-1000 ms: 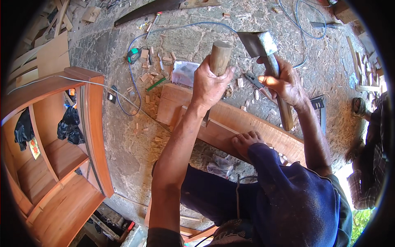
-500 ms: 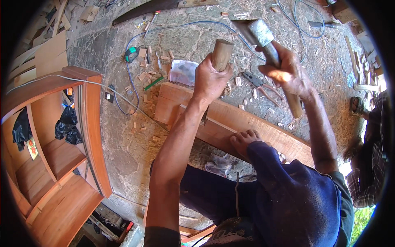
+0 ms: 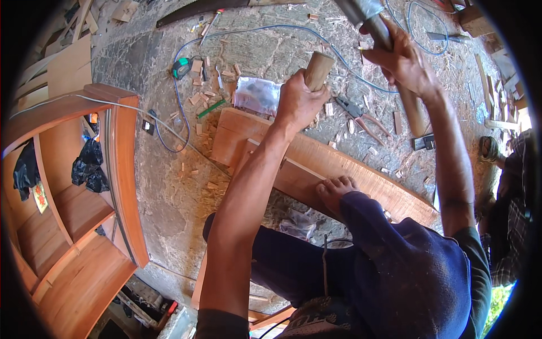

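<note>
My left hand (image 3: 300,101) is closed round a thick wooden handle (image 3: 317,68), likely a chisel's, whose lower end is mostly behind my forearm. To its upper right, my right hand (image 3: 407,65) grips the wooden shaft of a hammer-like tool with a broad metal head (image 3: 364,11), raised near the top edge. Below both lie a long wooden board (image 3: 367,172) and a narrower piece (image 3: 296,183) on it, with my bare foot (image 3: 339,189) resting on them. A pair of pliers (image 3: 358,116) and a clear plastic bag (image 3: 257,93) lie just beyond the board.
A wooden cabinet (image 3: 121,181) holding black bags stands left. A handsaw (image 3: 192,14), tape measure (image 3: 182,68), green strip (image 3: 212,107), blue cable (image 3: 271,27) and wood chips lie on the rough floor. Another person (image 3: 505,209) is at right; stacked offcuts (image 3: 65,65) at upper left.
My right hand has risen with the hammer-like tool, its head now near the top edge. My left hand, still on the handle, has shifted slightly to the right.
</note>
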A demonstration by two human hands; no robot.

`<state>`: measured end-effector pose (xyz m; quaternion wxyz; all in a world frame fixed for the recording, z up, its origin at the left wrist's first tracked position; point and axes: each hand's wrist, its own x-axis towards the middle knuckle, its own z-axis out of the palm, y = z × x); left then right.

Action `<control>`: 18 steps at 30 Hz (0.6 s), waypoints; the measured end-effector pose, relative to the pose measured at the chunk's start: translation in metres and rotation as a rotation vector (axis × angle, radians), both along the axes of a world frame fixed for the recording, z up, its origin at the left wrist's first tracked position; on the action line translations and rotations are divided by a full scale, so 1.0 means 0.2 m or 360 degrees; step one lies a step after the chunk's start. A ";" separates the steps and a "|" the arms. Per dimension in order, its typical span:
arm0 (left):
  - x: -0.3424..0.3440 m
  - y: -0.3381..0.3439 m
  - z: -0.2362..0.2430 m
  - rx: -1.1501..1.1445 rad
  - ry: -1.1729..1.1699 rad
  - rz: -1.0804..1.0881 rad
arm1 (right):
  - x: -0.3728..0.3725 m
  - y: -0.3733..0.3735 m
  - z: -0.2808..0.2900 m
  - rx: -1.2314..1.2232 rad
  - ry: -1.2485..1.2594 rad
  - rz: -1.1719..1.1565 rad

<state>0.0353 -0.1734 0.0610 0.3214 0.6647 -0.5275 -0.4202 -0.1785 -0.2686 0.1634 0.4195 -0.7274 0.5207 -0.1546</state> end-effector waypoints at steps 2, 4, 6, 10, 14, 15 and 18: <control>-0.01 0.01 -0.02 -0.0078 -0.0015 -0.0012 | 0.02 0.02 -0.11 -0.0201 -0.0014 0.0206; -0.01 0.00 -0.04 -0.0106 -0.0015 -0.0015 | -0.02 0.06 -0.10 -0.0070 0.0276 0.0714; -0.01 0.01 -0.05 -0.0069 0.0010 -0.0007 | -0.03 0.05 -0.05 0.0043 0.0196 0.0650; 0.03 -0.05 -0.12 0.0023 0.0133 -0.0131 | -0.04 0.15 -0.12 0.0115 -0.0014 0.0317; 0.09 -0.08 -0.04 0.0920 0.1224 -0.0508 | -0.06 0.23 -0.16 0.0423 -0.0484 0.0066; 0.08 -0.07 0.00 0.0849 0.1048 -0.0512 | -0.06 0.25 -0.15 0.0528 -0.0580 -0.0007; 0.15 -0.03 0.21 0.0583 0.0790 -0.0403 | -0.09 0.30 -0.17 0.0406 -0.0498 -0.0128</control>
